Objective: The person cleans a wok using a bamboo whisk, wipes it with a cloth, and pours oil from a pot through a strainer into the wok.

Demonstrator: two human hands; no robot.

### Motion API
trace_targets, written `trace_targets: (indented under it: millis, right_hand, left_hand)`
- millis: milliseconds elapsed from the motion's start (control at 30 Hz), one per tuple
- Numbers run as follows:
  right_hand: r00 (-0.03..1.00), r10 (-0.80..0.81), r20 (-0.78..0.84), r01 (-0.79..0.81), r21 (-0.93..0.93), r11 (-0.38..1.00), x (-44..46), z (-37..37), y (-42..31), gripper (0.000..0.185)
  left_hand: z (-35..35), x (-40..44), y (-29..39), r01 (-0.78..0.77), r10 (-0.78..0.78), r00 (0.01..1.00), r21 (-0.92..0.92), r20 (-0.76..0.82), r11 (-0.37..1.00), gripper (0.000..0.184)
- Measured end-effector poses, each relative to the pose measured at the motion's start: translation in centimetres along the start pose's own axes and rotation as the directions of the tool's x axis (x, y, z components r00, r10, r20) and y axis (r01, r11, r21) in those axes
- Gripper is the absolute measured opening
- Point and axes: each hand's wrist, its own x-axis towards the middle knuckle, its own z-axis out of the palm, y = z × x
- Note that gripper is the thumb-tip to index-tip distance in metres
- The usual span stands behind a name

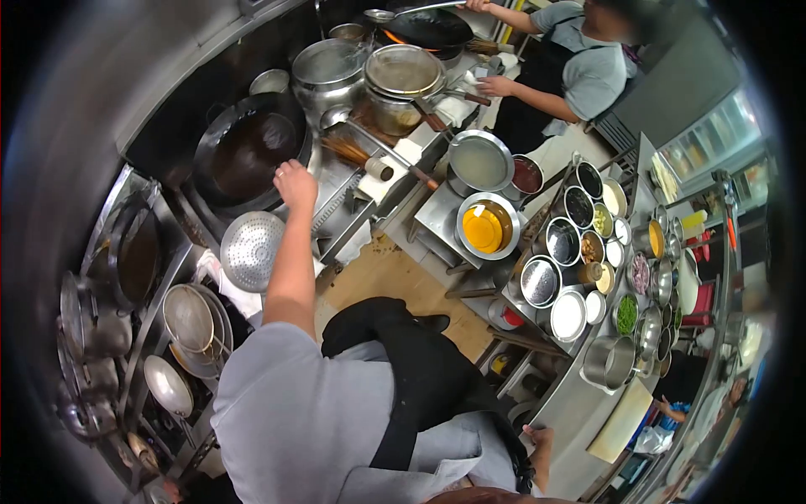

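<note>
My left hand [295, 185] is over the near right rim of a large black wok [252, 155] with dark liquid in it. Its fingers are curled together, and whatever they hold, if anything, is hidden. Below my outstretched forearm lies a round perforated strainer [252, 250]. A ladle [337, 118] and a bamboo wok brush [346, 153] lie on the stove just beyond the hand. Down at the lower right, my right hand [540, 438] is beside the edge of the steel counter [564, 412]. Its fingers are too small and partly hidden to read.
Across the stove, a co-worker [579, 76] holds a ladle over another wok [428, 29] with flame beneath. Steel pots [329, 71] stand between the woks. A pan of yellow liquid [485, 225] is on a low stand. Several ingredient containers [541, 280] line the right counter.
</note>
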Motion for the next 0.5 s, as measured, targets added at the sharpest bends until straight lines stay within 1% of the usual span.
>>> trace_targets:
  millis: [33, 67, 100, 133, 167, 200, 233, 300, 400, 433, 467, 500]
  right_hand:
    - [1.0, 0.009, -0.003, -0.009, 0.016, 1.0, 0.3, 0.3, 0.2, 0.055]
    - [0.999, -0.001, 0.047, 0.001, -0.006, 1.0, 1.4, 0.6, 1.2, 0.075]
    - [0.995, -0.01, 0.096, 0.012, -0.023, 1.0, 2.0, 1.0, 1.9, 0.096]
    - [0.996, -0.001, 0.093, 0.001, -0.003, 1.0, 1.9, 1.1, 2.2, 0.096]
    - [0.994, -0.04, 0.102, 0.039, 0.018, 0.999, 1.6, 0.9, 2.0, 0.098]
    - [0.991, -0.08, 0.109, 0.076, 0.038, 0.996, 1.3, 0.8, 1.8, 0.101]
    - [0.992, -0.073, 0.105, 0.067, 0.055, 0.996, 0.7, 0.2, 0.9, 0.101]
    - [0.985, 0.023, 0.169, -0.013, -0.059, 0.998, -0.4, -0.7, -0.7, 0.104]
    - [0.986, 0.021, 0.168, -0.023, 0.009, 1.0, 2.5, 1.3, 2.0, 0.102]
    - [0.999, -0.023, 0.027, 0.021, 0.046, 0.999, 2.5, 2.1, 2.2, 0.077]
    - [1.0, -0.018, 0.023, 0.017, 0.059, 0.998, 2.6, 2.4, 2.5, 0.077]
    - [0.999, -0.04, 0.014, 0.04, -0.035, 0.999, 1.6, 1.7, 1.7, 0.08]
  left_hand:
    - [-0.5, -0.2, 0.2, 0.006, -0.007, 1.0, -0.035, -0.014, 0.999, 0.033]
    - [-1.0, -0.6, 0.3, 0.009, -0.011, 1.0, -0.07, -0.026, 0.997, 0.035]
    - [-0.6, -1.0, 0.2, -0.016, 0.011, 0.996, -0.064, -0.084, 0.998, 0.037]
    - [0.0, -1.2, 0.0, -0.04, 0.031, 0.989, -0.058, -0.144, 0.998, 0.04]
    - [0.4, -1.4, 0.0, -0.053, 0.044, 0.984, -0.047, -0.174, 0.997, 0.045]
    - [-0.2, -1.5, 0.3, -0.037, 0.026, 0.986, -0.061, -0.164, 0.997, 0.047]
    - [-0.5, -1.6, 0.6, -0.032, 0.021, 0.986, -0.065, -0.166, 0.997, 0.049]
    - [-0.7, -1.8, 0.8, -0.04, 0.027, 0.985, -0.071, -0.171, 0.997, 0.05]
    - [-0.7, -1.8, 0.8, -0.031, 0.019, 0.986, -0.072, -0.167, 0.997, 0.054]
    - [-0.7, -1.9, 0.8, -0.027, 0.014, 0.987, -0.075, -0.161, 0.997, 0.055]
    - [-0.8, -1.9, 0.8, -0.022, 0.01, 0.988, -0.078, -0.154, 0.997, 0.056]
    - [-0.9, -2.0, 0.8, -0.018, 0.005, 0.989, -0.088, -0.147, 0.996, 0.056]
